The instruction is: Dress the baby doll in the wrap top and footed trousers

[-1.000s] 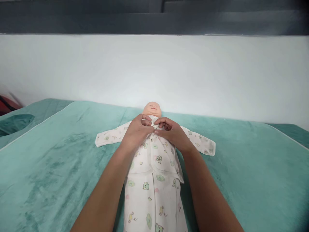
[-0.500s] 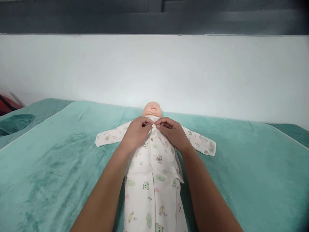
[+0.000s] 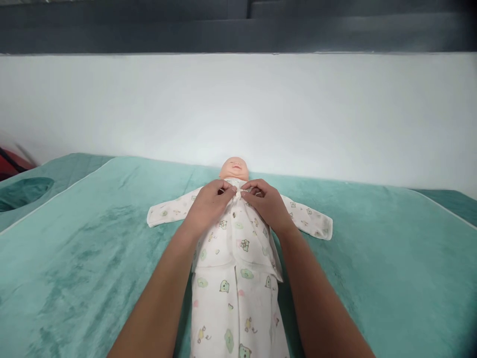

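Observation:
A baby doll (image 3: pixel 234 169) lies on its back, dressed in a white printed shirt (image 3: pixel 219 248) and matching trousers (image 3: pixel 218 313). My left hand (image 3: pixel 213 200) pinches the shirt's front edge just below the neck. Opposite it, my right hand (image 3: pixel 265 200) grips the other side of the front opening, thumb and forefinger close together. A small gap separates the two sets of fingertips, with white cloth between them. Lower on the shirt front shows a small dark fastener (image 3: pixel 234 215). Both sleeves are spread out sideways.
A teal plush cover (image 3: pixel 93 258) lies under the doll. Behind it rises a white wall (image 3: pixel 238 104) with a dark band (image 3: pixel 149 35) above. At the far left edge is a red and black object (image 3: pixel 13 161).
My fingertips have come slightly apart at the collar, showing more cloth between them. The doll and its clothes lie almost as before.

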A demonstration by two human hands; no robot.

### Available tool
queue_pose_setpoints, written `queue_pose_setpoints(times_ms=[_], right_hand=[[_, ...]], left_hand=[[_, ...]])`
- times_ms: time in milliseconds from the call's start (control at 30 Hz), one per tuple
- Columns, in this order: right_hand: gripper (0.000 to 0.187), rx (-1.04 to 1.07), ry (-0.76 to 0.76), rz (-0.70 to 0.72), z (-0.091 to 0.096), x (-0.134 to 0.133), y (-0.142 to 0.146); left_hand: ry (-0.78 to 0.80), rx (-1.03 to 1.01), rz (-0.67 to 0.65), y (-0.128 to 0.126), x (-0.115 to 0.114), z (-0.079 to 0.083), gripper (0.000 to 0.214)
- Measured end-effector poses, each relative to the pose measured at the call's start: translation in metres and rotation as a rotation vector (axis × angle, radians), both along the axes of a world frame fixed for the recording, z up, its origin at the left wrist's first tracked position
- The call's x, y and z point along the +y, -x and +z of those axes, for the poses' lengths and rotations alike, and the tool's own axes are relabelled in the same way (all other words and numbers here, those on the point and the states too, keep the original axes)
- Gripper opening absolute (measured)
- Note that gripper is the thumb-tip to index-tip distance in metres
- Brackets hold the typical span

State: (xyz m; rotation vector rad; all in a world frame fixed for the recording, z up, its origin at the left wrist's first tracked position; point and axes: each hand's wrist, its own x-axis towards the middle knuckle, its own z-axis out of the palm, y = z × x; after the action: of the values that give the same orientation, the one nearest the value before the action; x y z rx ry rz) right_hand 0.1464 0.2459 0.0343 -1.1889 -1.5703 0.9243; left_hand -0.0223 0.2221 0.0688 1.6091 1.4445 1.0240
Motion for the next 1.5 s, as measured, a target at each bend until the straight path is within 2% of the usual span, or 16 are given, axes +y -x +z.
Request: queue_pose_setpoints(times_ms=[100, 333, 500, 633, 733, 867, 967, 1033, 1200, 1367, 1500], right_hand=[[0.017, -0.056, -0.055, -0.036, -0.002, 0.003, 0.004], [0.017, -0.111, -0.078, -0.102, -0.005, 0.006, 0.012], [0.020, -0.094, -0.042, -0.107, -0.004, 0.005, 0.013], [0.020, -0.090, -0.014, -0.100, -0.003, 0.005, 0.012], [0.019, -0.070, 0.011, -0.081, 0.003, 0.002, 0.010], [0.019, -0.130, -0.012, -0.083, 0.023, -0.017, 0.010], [0.033, -0.370, -0.044, -0.002, 0.039, -0.044, 0.017], [0.038, -0.543, -0.024, 0.022, 0.043, -0.062, 0.027], [0.035, -0.769, -0.033, -0.190, 0.028, -0.085, 0.049], [0.022, -0.745, -0.095, -0.162, 0.018, -0.082, 0.040], [0.025, -0.513, -0.060, -0.086, 0.019, -0.074, 0.025]], left_hand=[[-0.046, 0.009, 0.015, -0.001, 0.001, 0.000, 0.022], [-0.020, -0.075, 0.098, -0.010, 0.006, -0.007, 0.021], [-0.087, -0.222, 0.136, -0.009, 0.012, -0.015, 0.023], [-0.089, -0.205, 0.127, -0.008, 0.015, -0.019, 0.022], [-0.083, -0.194, 0.131, -0.008, 0.016, -0.020, 0.021], [-0.076, -0.199, 0.139, -0.006, 0.006, -0.014, 0.016], [-0.013, -0.178, 0.062, 0.001, -0.011, -0.009, 0.015], [0.006, -0.158, -0.019, 0.009, -0.023, -0.008, 0.015], [0.023, -0.135, -0.134, 0.023, -0.038, -0.016, 0.018], [0.063, -0.128, -0.174, 0.026, -0.038, -0.018, 0.022], [0.020, -0.040, -0.209, 0.025, -0.039, -0.017, 0.022]])
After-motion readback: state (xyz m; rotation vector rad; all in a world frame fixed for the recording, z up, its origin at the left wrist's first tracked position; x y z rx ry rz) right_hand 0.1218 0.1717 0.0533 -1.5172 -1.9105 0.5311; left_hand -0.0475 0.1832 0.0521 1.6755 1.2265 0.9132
